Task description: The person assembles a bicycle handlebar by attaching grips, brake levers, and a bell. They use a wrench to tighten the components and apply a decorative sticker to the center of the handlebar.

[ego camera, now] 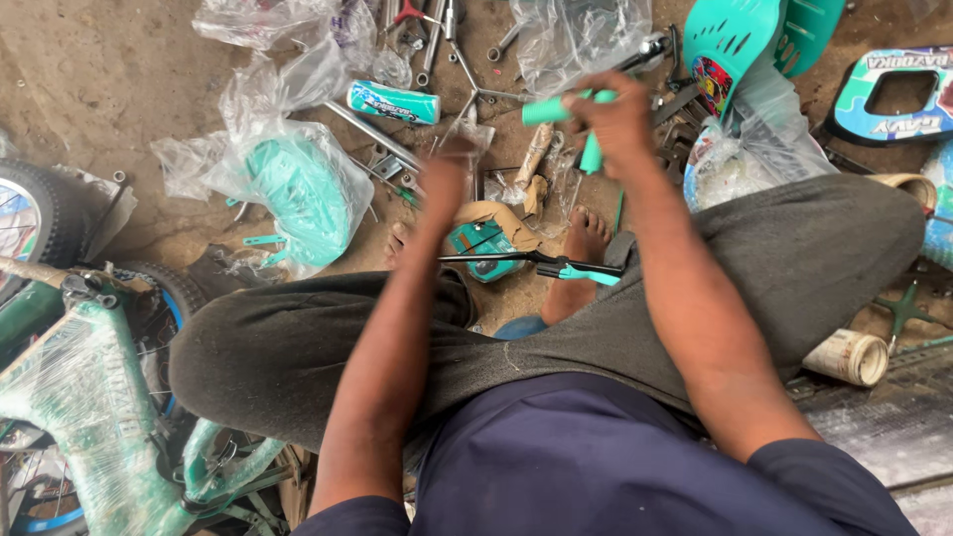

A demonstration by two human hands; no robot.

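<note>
Knees spread wide below me, in dark grey trousers (pixel 298 347), frame the dirt floor (pixel 99 79) that carries everything. Nearest, at the floor's left edge, I see a teal bicycle frame wrapped in clear plastic film (pixel 89 397), with a black tyre (pixel 45 203) beyond it. Between the legs lies a thin black brake lever with a teal clamp (pixel 556 266), close to my two bare feet.

My left hand (pixel 447 179) is blurred; I cannot tell whether it is wide or closed, or whether it holds anything. My right hand (pixel 615 119) is closed around a teal rubber handlebar grip (pixel 544 111), held up over the middle of the floor, and a second teal piece (pixel 592 154) hangs below the fist.

Further out, left of the hands, a teal mudguard in a clear plastic bag (pixel 298 194) lies on the floor. Beyond it sits a small teal printed pad (pixel 393 102). Toward the far edge I see scattered metal spanners and rods (pixel 437 45), and at the far right corner a teal plastic seat (pixel 745 35).
</note>
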